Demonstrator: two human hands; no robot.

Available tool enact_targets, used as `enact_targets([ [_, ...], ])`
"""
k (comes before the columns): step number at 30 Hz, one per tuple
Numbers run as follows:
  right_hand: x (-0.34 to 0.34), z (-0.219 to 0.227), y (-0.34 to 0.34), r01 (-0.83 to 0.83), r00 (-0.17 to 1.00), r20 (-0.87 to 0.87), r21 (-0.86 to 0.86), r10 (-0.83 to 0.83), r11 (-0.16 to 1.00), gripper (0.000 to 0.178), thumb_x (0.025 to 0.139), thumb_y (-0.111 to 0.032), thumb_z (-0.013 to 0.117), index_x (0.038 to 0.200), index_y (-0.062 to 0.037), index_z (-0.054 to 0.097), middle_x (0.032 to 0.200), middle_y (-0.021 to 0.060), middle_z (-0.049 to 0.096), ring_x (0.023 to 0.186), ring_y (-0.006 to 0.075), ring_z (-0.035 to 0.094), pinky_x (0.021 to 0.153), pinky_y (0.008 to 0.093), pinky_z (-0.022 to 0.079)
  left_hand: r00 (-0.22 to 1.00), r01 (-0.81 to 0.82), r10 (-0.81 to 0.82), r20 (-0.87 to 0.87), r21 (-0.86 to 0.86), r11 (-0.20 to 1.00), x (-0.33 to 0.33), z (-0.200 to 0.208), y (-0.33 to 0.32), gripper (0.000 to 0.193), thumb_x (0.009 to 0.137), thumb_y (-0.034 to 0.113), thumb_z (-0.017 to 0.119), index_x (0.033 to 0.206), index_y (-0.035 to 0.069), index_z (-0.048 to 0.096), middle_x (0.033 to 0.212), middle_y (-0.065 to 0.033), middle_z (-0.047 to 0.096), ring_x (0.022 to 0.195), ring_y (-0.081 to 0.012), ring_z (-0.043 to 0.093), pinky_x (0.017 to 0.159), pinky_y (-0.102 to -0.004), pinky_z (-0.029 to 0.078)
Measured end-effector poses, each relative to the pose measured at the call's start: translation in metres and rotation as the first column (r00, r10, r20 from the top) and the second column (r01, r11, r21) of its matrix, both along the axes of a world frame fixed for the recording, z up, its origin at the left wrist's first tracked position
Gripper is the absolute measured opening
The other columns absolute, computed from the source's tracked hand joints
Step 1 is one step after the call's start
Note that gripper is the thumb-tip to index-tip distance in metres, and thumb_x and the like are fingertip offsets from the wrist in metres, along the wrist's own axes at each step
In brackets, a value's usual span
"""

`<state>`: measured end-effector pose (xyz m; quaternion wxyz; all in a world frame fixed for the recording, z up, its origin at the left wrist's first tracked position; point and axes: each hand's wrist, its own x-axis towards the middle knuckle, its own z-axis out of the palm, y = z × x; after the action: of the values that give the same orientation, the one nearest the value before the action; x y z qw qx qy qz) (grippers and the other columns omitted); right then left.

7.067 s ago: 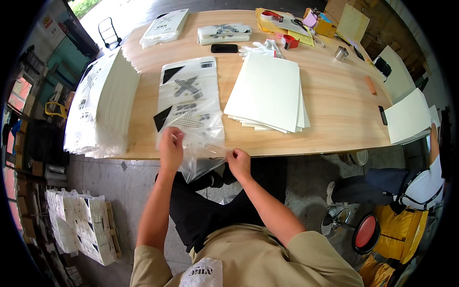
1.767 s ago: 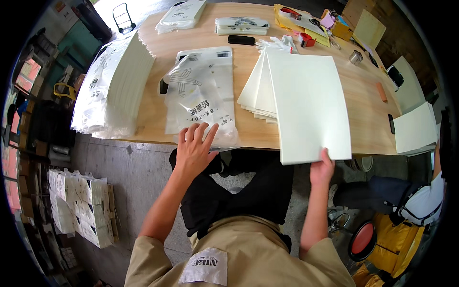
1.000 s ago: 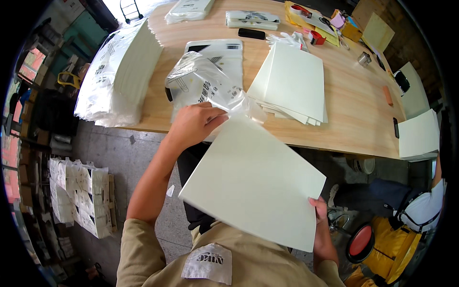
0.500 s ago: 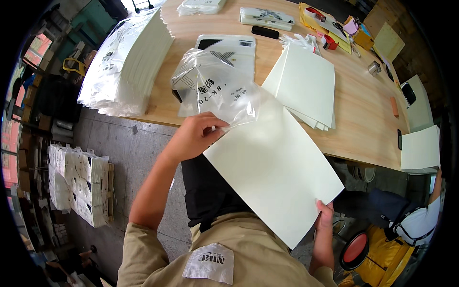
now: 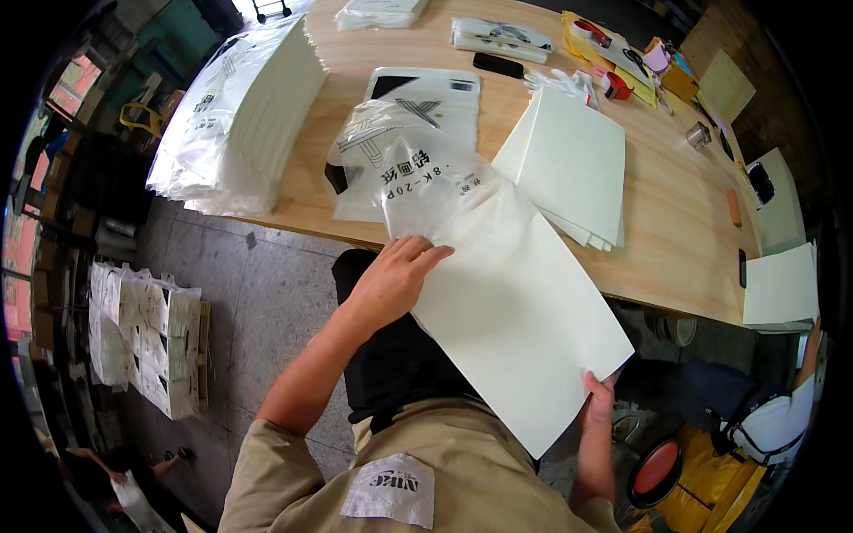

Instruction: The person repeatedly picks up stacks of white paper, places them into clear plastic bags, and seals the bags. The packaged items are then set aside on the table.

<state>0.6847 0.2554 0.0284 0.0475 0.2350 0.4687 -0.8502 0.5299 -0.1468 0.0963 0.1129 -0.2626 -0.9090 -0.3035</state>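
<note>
A stack of white paper sheets (image 5: 524,329) slants in front of me, its far end inside a clear plastic bag (image 5: 426,182) with dark print. My left hand (image 5: 395,280) grips the bag's mouth at the left edge of the paper, with thumb and fingertips over the sheet. At the near right corner, my right hand (image 5: 600,400) holds the paper, thumb on top and fingers underneath. Beneath the bag, a flat pile of printed bags (image 5: 458,111) lies on the table. Right of it rest more white sheets (image 5: 577,169), slightly fanned.
On the wooden table (image 5: 675,222) a tall stack of filled bags (image 5: 240,115) stands at left. A phone (image 5: 498,65), red tape dispenser (image 5: 615,86) and metal cup (image 5: 697,135) lie farther back. Wrapped packs (image 5: 147,338) stand on a floor pallet. A person (image 5: 773,417) sits at right.
The paper's far end has gone deeper into the bag, which now lies flatter over it. My left hand has moved right and slightly down along the bag's mouth. My right hand keeps its corner.
</note>
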Motion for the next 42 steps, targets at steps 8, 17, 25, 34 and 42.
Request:
enact_targets([
  [8, -0.002, -0.017, 0.005, 0.004, 0.998, 0.060, 0.008, -0.004, 1.000, 0.048, 0.085, -0.007, 0.069, 0.130, 0.0010, 0.056, 0.125, 0.0127, 0.064, 0.114, 0.0286, 0.061, 0.100, 0.0402, 0.048, 0.889, -0.444, 0.444, -0.115, 0.026, 0.895, 0.012, -0.027, -0.003, 0.032, 0.072, 0.012, 0.079, 0.099, 0.010, 0.063, 0.095, -0.0055, 0.057, 0.095, -0.0278, 0.055, 0.089, -0.0429, 0.043],
  [17, -0.003, -0.012, 0.013, -0.011, 0.998, 0.062, 0.046, 0.008, 0.999, 0.052, 0.084, -0.007, 0.068, 0.133, 0.0007, 0.053, 0.127, 0.0130, 0.063, 0.116, 0.0295, 0.061, 0.100, 0.0408, 0.048, 0.823, -0.501, 0.324, 0.467, 0.325, 0.802, 0.010, -0.053, -0.009, 0.022, 0.078, 0.010, 0.078, 0.088, 0.004, 0.059, 0.093, -0.0115, 0.060, 0.082, -0.0277, 0.060, 0.073, -0.0351, 0.049],
  [25, 0.000, -0.018, 0.026, -0.046, 0.997, 0.069, 0.003, 0.046, 0.999, 0.055, 0.083, -0.008, 0.069, 0.135, -0.0004, 0.052, 0.129, 0.0125, 0.062, 0.117, 0.0296, 0.060, 0.101, 0.0407, 0.047, 0.935, -0.355, 0.311, 0.172, 0.436, 0.827, 0.002, -0.044, -0.014, 0.031, 0.072, 0.001, 0.082, 0.084, 0.006, 0.054, 0.105, -0.0094, 0.052, 0.095, -0.0259, 0.055, 0.084, -0.0346, 0.048],
  [34, -0.004, -0.020, 0.033, -0.096, 0.991, 0.095, -0.014, 0.097, 0.995, 0.057, 0.082, -0.009, 0.070, 0.136, -0.0001, 0.051, 0.128, 0.0119, 0.062, 0.116, 0.0291, 0.060, 0.100, 0.0408, 0.048, 0.930, -0.364, 0.291, 0.226, 0.458, 0.811, -0.015, -0.040, -0.033, 0.037, 0.068, -0.006, 0.081, 0.081, 0.005, 0.048, 0.118, -0.0099, 0.052, 0.104, -0.0277, 0.055, 0.091, -0.0333, 0.045],
  [42, -0.004, -0.022, 0.035, -0.086, 0.992, 0.091, -0.024, 0.088, 0.996, 0.057, 0.082, -0.007, 0.068, 0.136, 0.0004, 0.051, 0.127, 0.0119, 0.063, 0.115, 0.0293, 0.061, 0.100, 0.0410, 0.048, 0.919, -0.320, 0.388, 0.063, 0.693, 0.646, -0.027, -0.057, -0.022, 0.033, 0.074, -0.017, 0.070, 0.081, 0.008, 0.049, 0.093, -0.0001, 0.050, 0.087, -0.0105, 0.053, 0.082, -0.0230, 0.043],
])
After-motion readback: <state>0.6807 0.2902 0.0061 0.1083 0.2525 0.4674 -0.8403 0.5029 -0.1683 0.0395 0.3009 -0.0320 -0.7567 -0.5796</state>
